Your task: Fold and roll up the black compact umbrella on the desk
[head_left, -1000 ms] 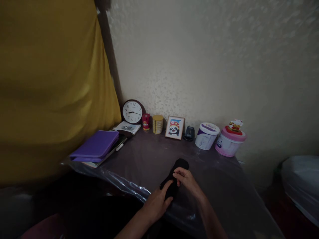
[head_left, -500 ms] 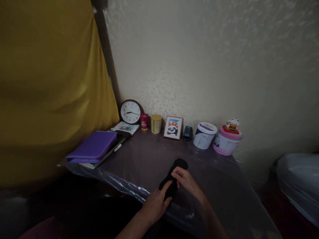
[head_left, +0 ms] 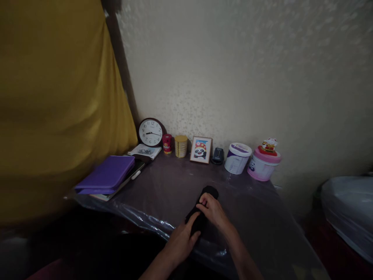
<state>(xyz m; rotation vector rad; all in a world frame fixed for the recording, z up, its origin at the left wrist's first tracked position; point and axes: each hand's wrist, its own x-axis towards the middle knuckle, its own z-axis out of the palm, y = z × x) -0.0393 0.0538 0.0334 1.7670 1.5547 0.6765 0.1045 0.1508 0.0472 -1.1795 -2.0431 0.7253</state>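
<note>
A long black bundle (head_left: 210,191) lies slantwise on the table near its front edge. It looks soft, like folded cloth, but its exact kind is too dark to make out. My left hand (head_left: 181,238) grips its near end, with the forefinger along the top and the thumb at the lower side. Over the bundle's middle, my right hand (head_left: 212,210) is closed, its fingertips pinched together at the black surface. The fingers hide part of the bundle.
A purple folder (head_left: 108,174) lies on books at the left, beside a white marker (head_left: 136,175). Along the wall stand a clock (head_left: 150,133), red can (head_left: 167,144), yellow tin (head_left: 181,146), panda picture (head_left: 201,149), dark stapler-like object (head_left: 217,155), white tub (head_left: 238,158) and pink-lidded tub (head_left: 263,166) bearing a cat figurine (head_left: 268,146).
My right hand's fingers have shifted slightly on the bundle and curl a little more. The left hand keeps its hold. The view has swung slightly.
</note>
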